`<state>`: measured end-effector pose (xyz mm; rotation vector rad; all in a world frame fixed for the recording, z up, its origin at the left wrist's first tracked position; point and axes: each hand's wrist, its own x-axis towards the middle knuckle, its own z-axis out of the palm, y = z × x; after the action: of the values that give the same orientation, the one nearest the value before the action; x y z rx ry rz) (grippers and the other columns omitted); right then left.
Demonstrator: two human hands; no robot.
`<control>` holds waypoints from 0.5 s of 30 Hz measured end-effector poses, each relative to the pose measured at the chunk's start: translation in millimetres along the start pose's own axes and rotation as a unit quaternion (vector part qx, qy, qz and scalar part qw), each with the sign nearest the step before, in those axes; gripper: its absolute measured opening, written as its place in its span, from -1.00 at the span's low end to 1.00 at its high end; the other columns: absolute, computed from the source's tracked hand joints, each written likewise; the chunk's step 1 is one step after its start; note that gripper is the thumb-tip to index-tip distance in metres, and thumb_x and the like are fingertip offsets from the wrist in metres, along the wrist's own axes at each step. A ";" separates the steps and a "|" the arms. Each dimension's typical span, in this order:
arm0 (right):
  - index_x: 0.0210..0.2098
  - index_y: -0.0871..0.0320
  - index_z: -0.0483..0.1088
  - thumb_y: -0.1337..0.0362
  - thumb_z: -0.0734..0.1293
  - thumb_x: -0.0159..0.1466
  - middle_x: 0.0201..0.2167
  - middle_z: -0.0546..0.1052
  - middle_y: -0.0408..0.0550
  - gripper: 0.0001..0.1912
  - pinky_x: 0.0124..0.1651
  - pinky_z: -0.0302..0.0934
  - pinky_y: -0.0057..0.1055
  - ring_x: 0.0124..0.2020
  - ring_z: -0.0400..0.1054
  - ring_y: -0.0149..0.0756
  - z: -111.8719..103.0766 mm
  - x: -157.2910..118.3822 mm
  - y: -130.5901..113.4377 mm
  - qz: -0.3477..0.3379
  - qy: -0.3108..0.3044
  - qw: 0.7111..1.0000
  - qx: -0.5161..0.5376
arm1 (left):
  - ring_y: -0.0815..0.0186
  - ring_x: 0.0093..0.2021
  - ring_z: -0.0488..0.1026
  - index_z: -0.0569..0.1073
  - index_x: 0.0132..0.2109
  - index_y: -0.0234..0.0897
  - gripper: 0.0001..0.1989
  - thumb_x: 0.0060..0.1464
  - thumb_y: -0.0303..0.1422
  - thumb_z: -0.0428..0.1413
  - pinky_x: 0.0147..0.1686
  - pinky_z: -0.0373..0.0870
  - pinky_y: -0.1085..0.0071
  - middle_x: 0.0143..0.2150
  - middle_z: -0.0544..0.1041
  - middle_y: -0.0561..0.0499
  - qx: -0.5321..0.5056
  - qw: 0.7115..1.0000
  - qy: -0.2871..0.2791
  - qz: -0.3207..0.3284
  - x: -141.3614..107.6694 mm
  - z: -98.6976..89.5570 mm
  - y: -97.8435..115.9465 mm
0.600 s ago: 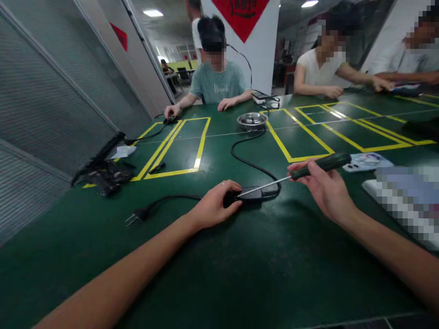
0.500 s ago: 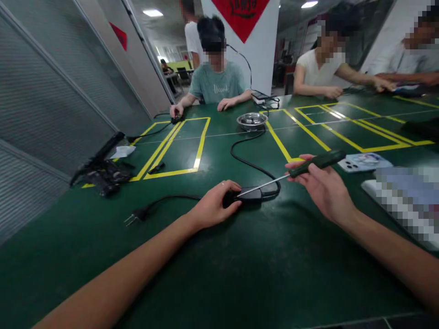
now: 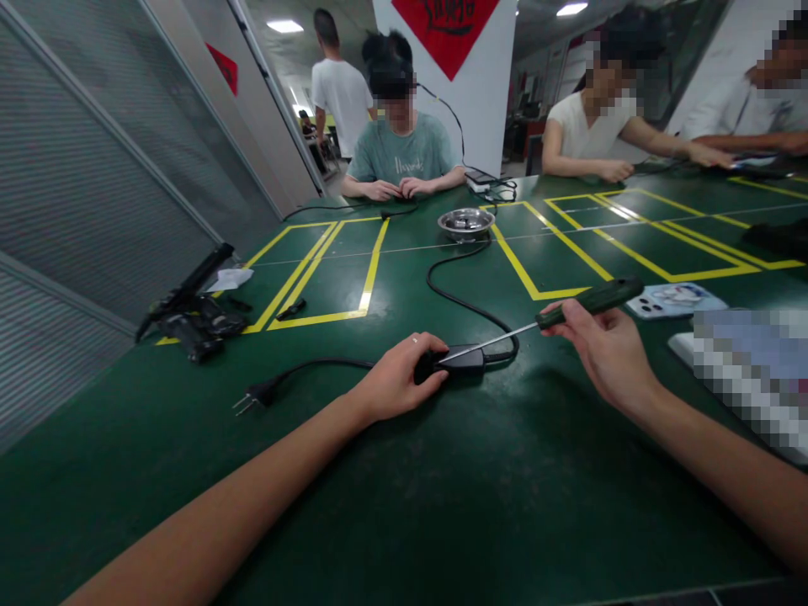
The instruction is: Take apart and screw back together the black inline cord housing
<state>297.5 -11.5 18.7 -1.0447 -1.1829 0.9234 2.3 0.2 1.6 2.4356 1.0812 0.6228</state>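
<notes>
On the green table lies a black power adapter (image 3: pixel 465 359), gripped at its left end between the thumb and fingers of my left hand (image 3: pixel 402 379). One cord runs left from it to a two-pin plug (image 3: pixel 256 398); a thicker cable (image 3: pixel 451 295) loops from its right end toward the back. My right hand (image 3: pixel 599 349) is closed around the dark green handle of a screwdriver (image 3: pixel 590 301). The slanted metal shaft points down to the left, and its tip meets the adapter beside my left fingers. Exactly what the tip touches is too small to make out.
A metal bowl (image 3: pixel 465 224) with small dark items stands farther back. Black gear (image 3: pixel 195 324) lies at the left, a phone (image 3: pixel 677 300) and a blurred flat object (image 3: pixel 751 379) at the right. Yellow tape (image 3: pixel 319 320) marks the table (image 3: pixel 404 513). Several people sit across it.
My right fingers have curled in more around the screwdriver handle; the tip stays at the adapter. My left hand holds still. The person opposite has brought both hands together, and someone behind has walked left.
</notes>
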 end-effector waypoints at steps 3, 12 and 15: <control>-0.26 0.09 0.44 0.09 0.32 0.26 -0.27 0.52 -0.06 -0.79 -0.11 0.36 -0.20 -0.21 0.43 -0.25 1.1 -1.8 0.4 0.003 -0.014 1.000 0.026 | 0.18 -0.02 0.38 0.31 0.07 -0.21 -0.67 0.16 -0.28 0.06 0.02 0.34 0.18 0.00 0.42 -0.09 0.006 1.000 -0.007 0.005 -0.4 -0.6 0.7; 0.13 -0.07 0.25 0.30 0.28 0.25 -0.09 0.52 -0.08 -0.54 0.10 0.22 -0.03 -0.10 0.44 -0.23 1.8 -8.5 -11.1 0.013 -0.099 0.984 0.150 | 0.17 -0.03 0.38 0.31 0.10 -0.20 -0.64 0.17 -0.28 0.06 0.01 0.34 0.17 -0.01 0.42 -0.09 0.019 1.000 -0.009 0.008 0.7 -1.6 2.8; 0.14 -0.07 0.26 0.32 0.28 0.25 -0.10 0.53 -0.08 -0.54 0.10 0.22 -0.03 -0.10 0.44 -0.22 2.1 -9.2 -11.1 0.017 -0.092 0.983 0.156 | 0.18 -0.03 0.38 0.30 0.10 -0.19 -0.64 0.17 -0.28 0.06 0.02 0.34 0.18 0.00 0.42 -0.08 0.022 1.000 -0.012 0.006 0.5 -1.7 2.7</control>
<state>294.3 -23.1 27.1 -0.7399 -1.1278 1.2092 3.2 -0.8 4.6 2.4815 1.0827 0.5795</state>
